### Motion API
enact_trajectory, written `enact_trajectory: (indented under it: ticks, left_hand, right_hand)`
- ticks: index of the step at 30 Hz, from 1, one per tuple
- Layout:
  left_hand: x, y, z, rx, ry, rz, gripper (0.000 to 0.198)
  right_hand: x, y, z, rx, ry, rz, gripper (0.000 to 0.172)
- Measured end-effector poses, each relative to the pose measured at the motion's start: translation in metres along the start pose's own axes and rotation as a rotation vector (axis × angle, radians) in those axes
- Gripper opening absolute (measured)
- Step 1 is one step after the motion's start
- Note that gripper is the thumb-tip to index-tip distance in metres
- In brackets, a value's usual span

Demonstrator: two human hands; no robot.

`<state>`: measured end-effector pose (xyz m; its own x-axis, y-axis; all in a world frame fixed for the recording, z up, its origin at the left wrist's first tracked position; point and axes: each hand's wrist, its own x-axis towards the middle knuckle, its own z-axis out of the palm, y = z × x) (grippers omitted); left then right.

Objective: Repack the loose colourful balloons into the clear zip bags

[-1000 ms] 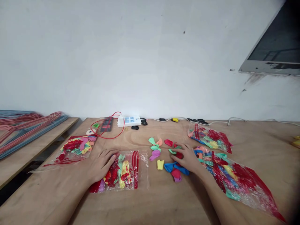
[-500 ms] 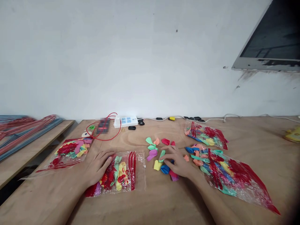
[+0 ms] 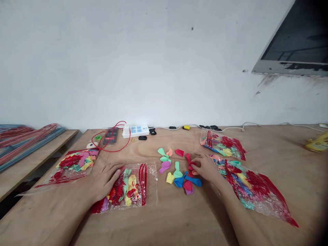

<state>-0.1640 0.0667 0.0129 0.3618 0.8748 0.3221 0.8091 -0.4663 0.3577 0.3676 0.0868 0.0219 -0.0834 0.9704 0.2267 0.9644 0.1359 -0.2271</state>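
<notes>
My left hand [image 3: 106, 179] lies flat and open on the balloon bag [image 3: 132, 184] lower left of centre, my right hand [image 3: 206, 167] pinches a red balloon [image 3: 190, 163] in the mid-frame pile [image 3: 176, 171] on the table [image 3: 174, 218], best lifted singly.

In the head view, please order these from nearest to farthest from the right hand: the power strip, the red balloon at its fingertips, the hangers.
1. Red balloon, touching the right hand's fingertips.
2. Power strip, farther back and to the left.
3. Hangers, at the far left edge of the view.
</notes>
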Motion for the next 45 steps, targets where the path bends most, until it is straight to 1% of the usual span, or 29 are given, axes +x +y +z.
enact_trajectory:
  ticks: [2, 4, 6, 8, 12, 16, 19, 24, 28, 30, 32, 35, 36, 38, 40, 41, 43, 45]
  left_hand:
    - [0.001, 0.001, -0.001, -0.004, -0.007, -0.001, 0.05]
    - [0.001, 0.002, -0.002, -0.002, -0.004, 0.005, 0.05]
    - [0.001, 0.002, -0.003, -0.002, 0.003, 0.016, 0.05]
    - [0.001, 0.002, -0.003, -0.004, -0.004, 0.02, 0.048]
    - [0.001, 0.002, -0.002, -0.021, -0.018, 0.008, 0.047]
    - [0.001, 0.003, -0.002, -0.019, -0.01, 0.003, 0.049]
    - [0.0, 0.003, -0.002, -0.017, -0.018, 0.0, 0.049]
    - [0.001, 0.003, -0.001, -0.017, -0.019, -0.009, 0.05]
    - [0.001, 0.008, -0.005, -0.009, 0.0, 0.01, 0.05]
    - [0.002, 0.01, -0.007, -0.002, 0.0, 0.01, 0.049]
    - [0.001, 0.011, -0.008, -0.005, -0.007, 0.005, 0.049]
    - [0.001, 0.009, -0.005, -0.026, -0.015, -0.011, 0.049]
    - [0.0, 0.008, -0.004, -0.033, -0.015, -0.017, 0.048]
    - [-0.001, 0.006, -0.002, -0.032, -0.014, -0.026, 0.047]
    - [-0.002, 0.005, -0.002, -0.017, -0.014, -0.019, 0.045]
    - [-0.002, 0.005, -0.002, -0.012, -0.012, -0.016, 0.045]
    - [-0.002, 0.006, -0.002, -0.012, -0.008, -0.019, 0.044]
    - [-0.002, 0.006, -0.002, -0.026, -0.008, -0.027, 0.044]
  right_hand:
    - [0.003, 0.003, 0.001, 0.031, 0.002, -0.011, 0.019]
    - [0.005, 0.007, 0.002, 0.097, 0.044, -0.028, 0.02]
    - [0.007, 0.009, 0.001, 0.208, 0.112, -0.043, 0.023]
    - [0.008, 0.008, -0.001, 0.342, 0.172, -0.046, 0.029]
    - [0.008, -0.002, -0.011, 0.6, 0.221, 0.005, 0.039]
    - [0.007, -0.019, -0.022, 0.889, 0.167, 0.05, 0.049]
    - [0.003, -0.03, -0.026, 1.045, 0.141, 0.089, 0.049]
    - [-0.001, -0.051, -0.019, 1.153, 0.06, 0.159, 0.049]
    - [-0.002, -0.077, -0.012, 1.205, 0.084, 0.198, 0.052]
    - [-0.004, -0.096, -0.01, 1.228, 0.02, 0.236, 0.048]
    - [-0.006, -0.118, -0.008, 1.278, -0.142, 0.266, 0.042]
    - [-0.011, -0.156, -0.004, 1.384, -0.439, 0.295, 0.034]
    - [-0.012, -0.169, -0.003, 1.434, -0.516, 0.311, 0.032]
    - [-0.013, -0.19, -0.002, 1.565, -0.619, 0.322, 0.033]
    - [-0.014, -0.202, -0.003, 1.66, -0.664, 0.28, 0.039]
    - [-0.015, -0.204, -0.003, 1.668, -0.666, 0.252, 0.042]
    - [-0.018, -0.201, -0.004, 1.594, -0.638, 0.217, 0.049]
    - [-0.022, -0.192, -0.003, 1.436, -0.582, 0.168, 0.05]
